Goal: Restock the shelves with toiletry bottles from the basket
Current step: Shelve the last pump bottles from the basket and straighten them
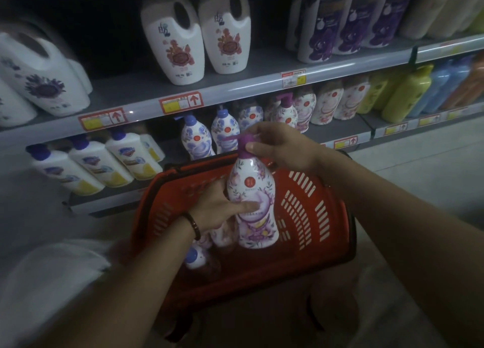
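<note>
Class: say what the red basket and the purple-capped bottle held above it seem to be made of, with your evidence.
Red basket: likely rigid moulded plastic, fairly matt; uniform colour, slotted walls. Purple-capped bottle: probably plastic with glossy printed wrap; highlights on its curves.

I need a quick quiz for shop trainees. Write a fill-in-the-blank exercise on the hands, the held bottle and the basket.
1. The right hand pinches the ____ pump top of the flowered bottle.
2. The left hand holds that bottle's body over the ____ basket.
3. A second bottle lying in the basket has a ____ cap.

Missing words: purple; red; blue.
</note>
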A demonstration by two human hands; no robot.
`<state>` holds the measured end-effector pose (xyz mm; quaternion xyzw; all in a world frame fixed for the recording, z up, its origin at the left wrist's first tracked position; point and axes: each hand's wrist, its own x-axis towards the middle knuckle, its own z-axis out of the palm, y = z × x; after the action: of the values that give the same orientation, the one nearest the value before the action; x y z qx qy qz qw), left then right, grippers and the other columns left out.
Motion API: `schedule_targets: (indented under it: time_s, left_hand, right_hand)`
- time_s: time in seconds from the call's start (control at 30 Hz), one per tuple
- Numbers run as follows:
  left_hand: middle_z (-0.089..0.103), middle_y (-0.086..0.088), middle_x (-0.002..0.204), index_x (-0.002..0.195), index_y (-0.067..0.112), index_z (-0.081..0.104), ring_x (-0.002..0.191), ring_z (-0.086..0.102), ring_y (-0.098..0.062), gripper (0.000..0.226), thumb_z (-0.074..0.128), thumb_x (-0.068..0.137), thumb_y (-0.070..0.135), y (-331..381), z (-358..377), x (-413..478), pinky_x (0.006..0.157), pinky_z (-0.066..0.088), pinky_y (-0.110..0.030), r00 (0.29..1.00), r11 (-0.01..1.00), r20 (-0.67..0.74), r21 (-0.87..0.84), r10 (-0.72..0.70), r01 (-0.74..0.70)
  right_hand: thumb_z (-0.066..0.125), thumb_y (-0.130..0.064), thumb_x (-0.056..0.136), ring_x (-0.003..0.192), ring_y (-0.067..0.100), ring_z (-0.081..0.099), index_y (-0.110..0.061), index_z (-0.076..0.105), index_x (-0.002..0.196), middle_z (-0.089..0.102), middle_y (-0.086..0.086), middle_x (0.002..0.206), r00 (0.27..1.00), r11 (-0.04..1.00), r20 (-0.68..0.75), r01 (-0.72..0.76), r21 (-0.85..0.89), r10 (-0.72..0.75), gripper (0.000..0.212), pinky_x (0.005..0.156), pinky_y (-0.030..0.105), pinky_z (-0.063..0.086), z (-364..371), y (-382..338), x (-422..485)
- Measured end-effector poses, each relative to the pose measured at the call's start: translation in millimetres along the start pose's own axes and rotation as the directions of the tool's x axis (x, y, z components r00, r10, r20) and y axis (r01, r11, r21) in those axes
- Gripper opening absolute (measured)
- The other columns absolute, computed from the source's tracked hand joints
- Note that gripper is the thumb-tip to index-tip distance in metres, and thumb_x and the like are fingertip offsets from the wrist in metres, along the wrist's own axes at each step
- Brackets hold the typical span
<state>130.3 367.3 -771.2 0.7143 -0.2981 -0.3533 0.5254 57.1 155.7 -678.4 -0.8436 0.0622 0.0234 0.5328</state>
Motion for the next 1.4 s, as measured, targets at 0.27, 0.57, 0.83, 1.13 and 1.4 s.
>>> schedule_targets:
  time_s: [0.27, 0.57, 0.83, 1.13, 1.4]
  left_hand:
    - [0.076, -0.002, 0.129, 0.134, 0.019, 0.065, 0.120, 0.072, -0.023, 0.065, 0.090, 0.075, 0.032, 27, 6, 12, 0.104, 0.058, -0.051, 0.992, 0.988, -0.063, -0.104, 0.106, -0.112]
    - [0.077, 0.001, 0.125, 0.125, 0.022, 0.070, 0.119, 0.073, -0.021, 0.053, 0.091, 0.077, 0.033, 62, 8, 45, 0.101, 0.059, -0.043, 0.978, 0.976, -0.093, -0.099, 0.187, -0.196]
    - [0.078, 0.009, 0.117, 0.119, 0.030, 0.070, 0.111, 0.074, -0.008, 0.037, 0.086, 0.086, 0.025, 110, 26, 98, 0.097, 0.061, -0.034, 0.962, 0.958, -0.010, 0.091, 0.273, -0.271]
    - [0.077, 0.004, 0.124, 0.130, 0.019, 0.069, 0.113, 0.074, -0.011, 0.049, 0.086, 0.087, 0.033, 148, 49, 157, 0.102, 0.060, -0.043, 0.966, 0.958, 0.053, 0.129, 0.252, -0.257]
    - [0.077, 0.010, 0.123, 0.131, 0.031, 0.066, 0.115, 0.073, -0.011, 0.066, 0.094, 0.072, 0.045, 154, 64, 211, 0.101, 0.060, -0.046, 0.976, 0.962, 0.028, 0.164, 0.217, -0.218]
  right_hand:
    - [0.069, -0.030, 0.102, 0.098, 0.034, 0.077, -0.008, 0.068, 0.121, 0.077, 0.017, 0.111, 0.993, 0.991, 0.093, -0.083, 0.106, 0.073, 0.029, 0.091, 0.056, 0.063, -33, -3, -15]
    - [0.079, -0.022, 0.096, 0.105, 0.033, 0.077, -0.005, 0.067, 0.126, 0.077, 0.012, 0.119, 0.984, 0.995, 0.170, -0.068, 0.074, 0.055, 0.037, 0.093, 0.061, 0.061, -61, 13, -22]
    - [0.079, -0.020, 0.094, 0.107, 0.019, 0.076, -0.015, 0.067, 0.126, 0.077, 0.001, 0.120, 1.000, 0.999, 0.004, -0.025, 0.037, 0.025, 0.035, 0.082, 0.037, 0.064, -110, 23, -31]
    - [0.071, -0.011, 0.098, 0.108, 0.018, 0.076, -0.011, 0.066, 0.126, 0.077, 0.001, 0.118, 0.997, 1.000, -0.073, 0.021, 0.016, -0.019, 0.028, 0.086, 0.037, 0.065, -166, 36, -28]
    - [0.075, -0.009, 0.095, 0.113, 0.023, 0.073, -0.018, 0.065, 0.129, 0.074, 0.002, 0.123, 0.985, 0.997, -0.170, 0.004, 0.082, 0.010, 0.037, 0.092, 0.045, 0.064, -199, 75, -11]
